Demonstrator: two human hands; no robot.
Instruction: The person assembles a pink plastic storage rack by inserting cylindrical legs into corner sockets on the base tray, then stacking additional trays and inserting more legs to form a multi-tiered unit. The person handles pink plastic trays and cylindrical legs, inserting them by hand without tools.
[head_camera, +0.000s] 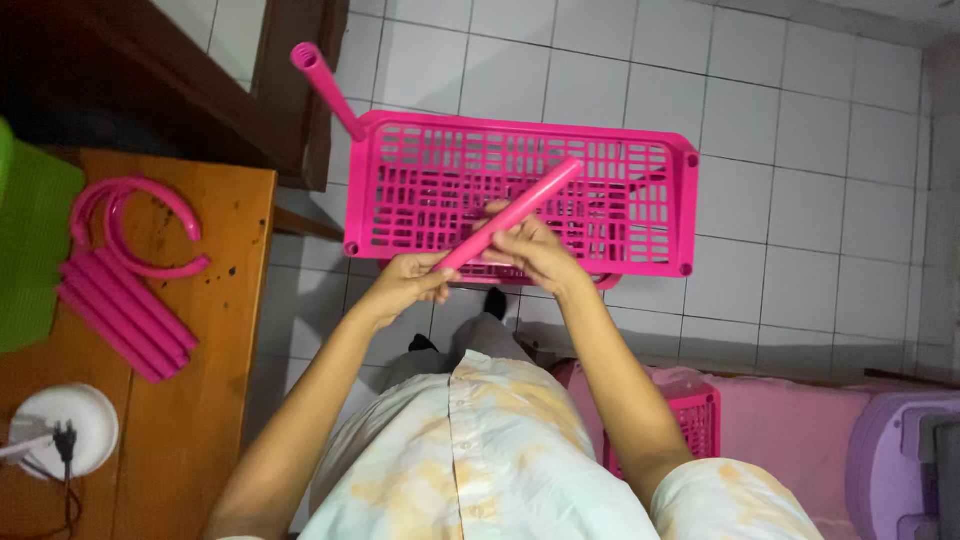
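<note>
The shelf tray (620, 190) lies on the floor (800, 100) in front of the person. One tube (325, 85) stands in its far left corner and leans to the left. Both hands are above the near edge of the tray: the left hand (408, 280) is at the lower end of a second tube (510, 213), the right hand (530, 250) at its middle. This tube points up and to the right, over the tray. At the left is the tabletop (210, 400). On it lie a bundle of tubes (125, 320), and just behind them two curved pieces (135, 225). A round device (65, 430) sits at the near left of the tabletop. Another tray (690, 415) is at the person's right side.
</note>
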